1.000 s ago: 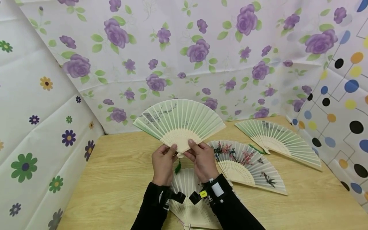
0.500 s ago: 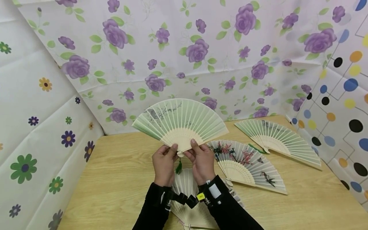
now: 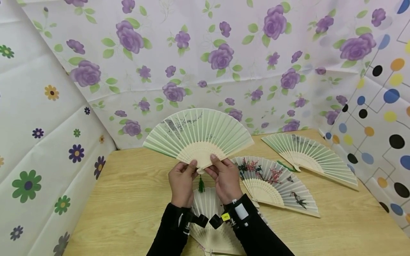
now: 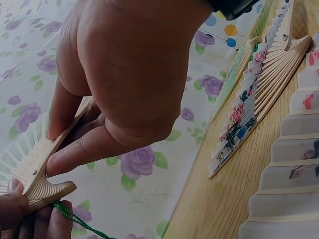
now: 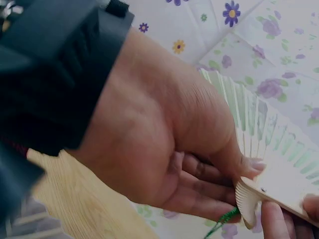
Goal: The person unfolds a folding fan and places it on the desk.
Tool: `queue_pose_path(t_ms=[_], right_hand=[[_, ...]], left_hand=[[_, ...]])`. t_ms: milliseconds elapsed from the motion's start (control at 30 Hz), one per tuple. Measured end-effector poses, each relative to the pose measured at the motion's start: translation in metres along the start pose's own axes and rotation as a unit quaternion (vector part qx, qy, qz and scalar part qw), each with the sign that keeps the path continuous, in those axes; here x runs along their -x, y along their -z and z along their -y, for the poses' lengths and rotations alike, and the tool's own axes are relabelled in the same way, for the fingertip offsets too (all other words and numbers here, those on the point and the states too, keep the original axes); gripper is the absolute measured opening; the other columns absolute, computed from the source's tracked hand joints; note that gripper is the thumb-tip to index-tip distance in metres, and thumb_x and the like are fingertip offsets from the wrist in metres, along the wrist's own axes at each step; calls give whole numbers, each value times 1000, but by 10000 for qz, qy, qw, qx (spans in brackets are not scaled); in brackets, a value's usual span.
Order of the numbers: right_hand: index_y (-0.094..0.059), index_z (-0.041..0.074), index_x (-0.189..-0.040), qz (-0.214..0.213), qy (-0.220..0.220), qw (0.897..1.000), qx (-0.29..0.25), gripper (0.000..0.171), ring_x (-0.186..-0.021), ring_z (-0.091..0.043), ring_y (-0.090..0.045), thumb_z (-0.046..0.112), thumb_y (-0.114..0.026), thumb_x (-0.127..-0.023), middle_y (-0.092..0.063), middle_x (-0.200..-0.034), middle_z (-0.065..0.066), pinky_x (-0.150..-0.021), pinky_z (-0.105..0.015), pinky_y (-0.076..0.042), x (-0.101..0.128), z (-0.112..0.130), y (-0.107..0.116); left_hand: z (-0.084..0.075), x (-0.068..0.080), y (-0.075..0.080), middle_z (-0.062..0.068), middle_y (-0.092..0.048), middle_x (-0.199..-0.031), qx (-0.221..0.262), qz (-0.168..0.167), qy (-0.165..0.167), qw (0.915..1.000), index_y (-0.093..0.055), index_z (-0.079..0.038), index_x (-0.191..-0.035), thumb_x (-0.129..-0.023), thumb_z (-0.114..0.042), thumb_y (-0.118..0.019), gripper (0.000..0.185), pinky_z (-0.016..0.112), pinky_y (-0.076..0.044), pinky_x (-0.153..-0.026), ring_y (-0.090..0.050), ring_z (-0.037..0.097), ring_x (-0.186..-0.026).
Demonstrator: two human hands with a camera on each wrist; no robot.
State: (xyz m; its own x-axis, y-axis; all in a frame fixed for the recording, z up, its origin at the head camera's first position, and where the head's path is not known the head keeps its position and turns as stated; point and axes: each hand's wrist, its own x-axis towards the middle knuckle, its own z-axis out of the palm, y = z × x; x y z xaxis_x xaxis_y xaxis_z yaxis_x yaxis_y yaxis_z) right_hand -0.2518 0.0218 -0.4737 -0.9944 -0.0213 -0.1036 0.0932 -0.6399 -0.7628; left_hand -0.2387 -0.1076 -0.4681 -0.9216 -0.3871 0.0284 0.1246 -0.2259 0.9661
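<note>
A pale green folding fan with a dark branch print is spread out above the table, its ribs toward me. My left hand pinches its left side near the pivot, thumb on the front. On the other side my right hand grips the ribs, with the thumb lying across them. A green tassel hangs from the pivot between the hands. The right wrist view shows the right thumb beside the fan's handle end. In the left wrist view, fingers press along the outer rib.
On the wooden table lie three more spread fans: a white one under my wrists, a blossom-printed one to the right, and a green one farther back. Floral cloth hangs behind, with patterned cloths on both sides.
Both hands keep their hold on the green fan. Its left edge has swung slightly outward and down, spreading it a little wider, and the tassel has swayed to the right.
</note>
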Motion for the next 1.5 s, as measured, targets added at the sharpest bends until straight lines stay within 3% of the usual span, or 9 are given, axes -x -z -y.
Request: queue_pose_path(t_ms=[300,567,700,1267,1500], right_hand=[[-65,-5,-154,-28,154,9998,-79,39,-97,-9,-83,13,-63,-119,-82,-114,-4,-94,-24,-69,-1,-1,-1],[-67,-6,-150,-561,230,9974,-387,39,-92,-7,-82,16,-64,-119,-81,-107,-3,-90,-21,-69,4,-6,-6],[-67,-3,-151,-634,232,9965,-497,37,-96,-8,-82,17,-62,-119,-82,-109,-3,-92,-21,-69,5,-8,-8],[-62,-4,-156,-6,-32,9992,-407,41,-104,-10,-82,12,-65,-118,-78,-122,-3,-102,-26,-68,1,-2,-3],[-62,-4,-157,-7,68,9991,-409,42,-104,-10,-83,13,-63,-119,-80,-121,-4,-101,-25,-68,1,-1,-4]], left_hand=[[1,2,-2,1,-78,-95,160,-40,-76,9998,-80,8,-122,-108,-4,-77,19,22,-67,-79,-78,10,-89],[4,3,-7,-1,-79,-91,354,-146,-150,9992,-81,9,-117,-107,-4,-79,17,22,-66,-77,-77,7,-85],[5,4,-7,-2,-81,-93,434,-152,-175,9988,-81,8,-118,-107,-4,-79,17,22,-67,-79,-78,7,-87],[2,3,-3,0,-82,-99,330,-161,-267,9990,-78,10,-131,-109,-3,-76,25,22,-69,-82,-81,8,-94],[2,3,-4,1,-83,-101,376,-204,-257,9988,-79,9,-130,-109,-3,-76,25,23,-69,-84,-81,8,-94]])
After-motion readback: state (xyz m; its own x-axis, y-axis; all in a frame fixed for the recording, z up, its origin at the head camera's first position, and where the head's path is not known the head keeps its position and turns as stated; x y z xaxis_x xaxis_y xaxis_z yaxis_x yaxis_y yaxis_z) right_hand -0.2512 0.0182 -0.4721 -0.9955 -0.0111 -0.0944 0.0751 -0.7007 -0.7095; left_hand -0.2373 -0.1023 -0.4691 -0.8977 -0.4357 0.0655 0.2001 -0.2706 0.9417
